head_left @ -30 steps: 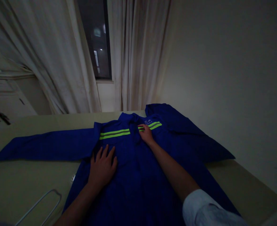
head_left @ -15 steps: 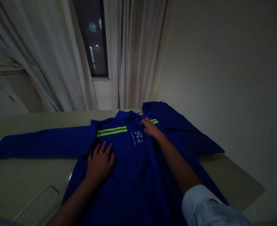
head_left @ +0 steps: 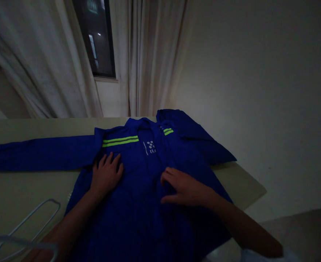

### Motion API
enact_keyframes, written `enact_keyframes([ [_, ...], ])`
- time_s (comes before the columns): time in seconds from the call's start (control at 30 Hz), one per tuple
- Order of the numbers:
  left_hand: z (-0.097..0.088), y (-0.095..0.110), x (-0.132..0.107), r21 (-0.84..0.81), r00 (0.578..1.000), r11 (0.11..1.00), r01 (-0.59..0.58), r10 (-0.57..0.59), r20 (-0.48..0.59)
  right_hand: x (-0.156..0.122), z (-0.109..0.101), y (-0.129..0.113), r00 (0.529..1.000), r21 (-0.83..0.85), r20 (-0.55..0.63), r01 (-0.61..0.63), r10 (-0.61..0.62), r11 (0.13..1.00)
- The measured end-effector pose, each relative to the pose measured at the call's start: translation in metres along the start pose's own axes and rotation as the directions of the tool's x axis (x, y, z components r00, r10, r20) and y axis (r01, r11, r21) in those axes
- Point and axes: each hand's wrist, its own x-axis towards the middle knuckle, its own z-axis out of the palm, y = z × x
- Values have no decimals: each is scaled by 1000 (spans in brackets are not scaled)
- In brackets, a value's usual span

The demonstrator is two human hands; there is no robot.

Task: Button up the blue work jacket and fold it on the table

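Observation:
A blue jacket [head_left: 133, 189] with yellow-green stripes across the chest lies spread front up, its collar at the far end. One sleeve stretches out to the left; the other is bent down on the right. White print shows inside the neck opening. My left hand [head_left: 107, 174] rests flat on the left chest panel below the stripe, fingers spread. Over the front opening is my right hand [head_left: 183, 187], its fingers curved and the thumb apart, with no cloth visibly pinched. Whether it touches the jacket is hard to tell.
The pale table [head_left: 20, 193] carries the jacket, and its right corner lies near the wall [head_left: 253, 91]. A white hanger [head_left: 44, 218] sits at the lower left by my left forearm. Behind the table hang curtains [head_left: 144, 58] beside a dark window [head_left: 97, 40].
My right hand has moved from near the collar down toward me along the front opening. My left hand stays on the chest panel. The view has shifted slightly, and more of the hanger shows.

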Motion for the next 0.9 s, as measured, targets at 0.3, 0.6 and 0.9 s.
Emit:
enact_keyframes([
  [0.3, -38, 14, -8, -158, 881, 879, -450, 408, -242, -119, 59, -51, 973, 47, 25, -230, 229, 972],
  [0.6, -106, 105, -176, -317, 668, 636, -703, 744, 11, -141, 91, -55, 942, 83, -226, -235, 248, 968],
  [0.9, -44, 123, -244, -210, 833, 811, -547, 499, -241, -151, 114, -51, 953, 15, -256, -161, 160, 987],
])
